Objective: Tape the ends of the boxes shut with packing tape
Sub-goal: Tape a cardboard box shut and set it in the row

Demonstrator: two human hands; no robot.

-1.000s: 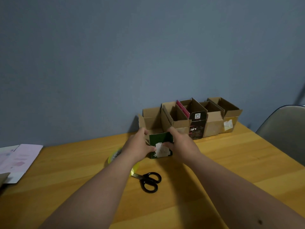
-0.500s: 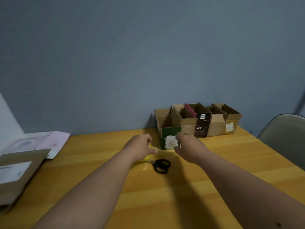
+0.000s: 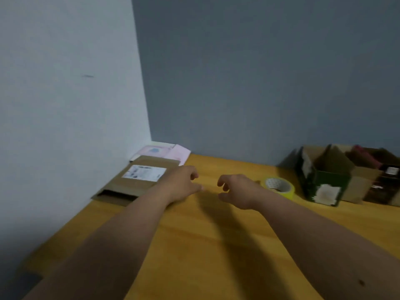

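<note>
Reaching for the flat cardboard mailer (image 3: pixel 138 180), we judge; left hand (image 3: pixel 184 185) and right hand (image 3: pixel 238 191) loosely curled, each grip holding nothing; yellow tape roll (image 3: pixel 279 187) needed next.

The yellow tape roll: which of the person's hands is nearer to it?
Right. The right hand hovers just beside the yellow tape roll; the left hand lies farther away, by the flat cardboard box.

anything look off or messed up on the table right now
Little stands out. The green box carries torn, ragged white label remnants on its front and left side, as if stickers were peeled off. The flat cardboard mailer by the left wall gapes open at its near end. Nothing is spilled or tipped over.
</note>
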